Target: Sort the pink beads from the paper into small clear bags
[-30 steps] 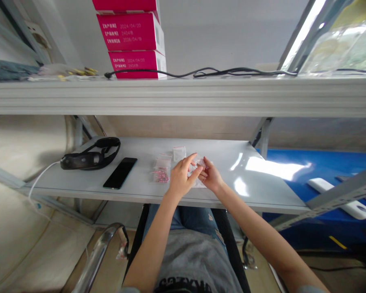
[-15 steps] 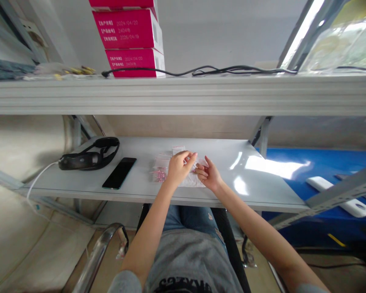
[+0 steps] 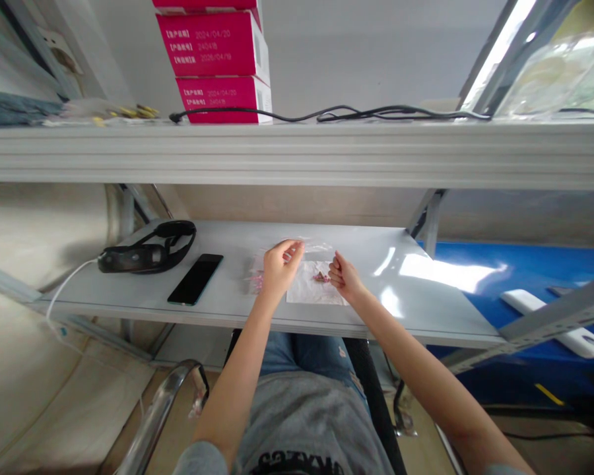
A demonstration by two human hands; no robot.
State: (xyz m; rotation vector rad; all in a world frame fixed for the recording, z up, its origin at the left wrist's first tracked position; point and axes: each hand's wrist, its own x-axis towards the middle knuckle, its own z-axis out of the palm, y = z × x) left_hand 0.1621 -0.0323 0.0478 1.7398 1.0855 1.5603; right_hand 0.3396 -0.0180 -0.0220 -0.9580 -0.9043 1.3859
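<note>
Head view: seated person, grey shirt [image 3: 307, 422] and jeans [image 3: 297, 349] at the bottom of the frame, both forearms reaching out to a white table [image 3: 426, 310]. Left grip [image 3: 282, 267] is curled, fingertips at the top edge of a clear plastic bag [image 3: 313, 285], can't tell if it's pinching the film. Right grip [image 3: 344, 277] is curled too, just beside the small pink pieces [image 3: 320, 278] lying on the bag, can't tell if it holds anything. The bag lies flat on the table between the grips. A second small bag with pink contents [image 3: 256, 282] sits just left of it, partly behind the left grip. Further left on the table: black phone [image 3: 195, 279], face up, then a black strapped headset [image 3: 146, 257] with a white cable [image 3: 64, 297] running off the edge. Chrome chair arm [image 3: 153, 422] at lower left. Blue surface [image 3: 475, 264] at right, white power bank [image 3: 549, 323] on it. Above, on a metal shelf [image 3: 297, 155]: stacked red boxes [image 3: 212, 46], black cable [image 3: 327, 113].
</note>
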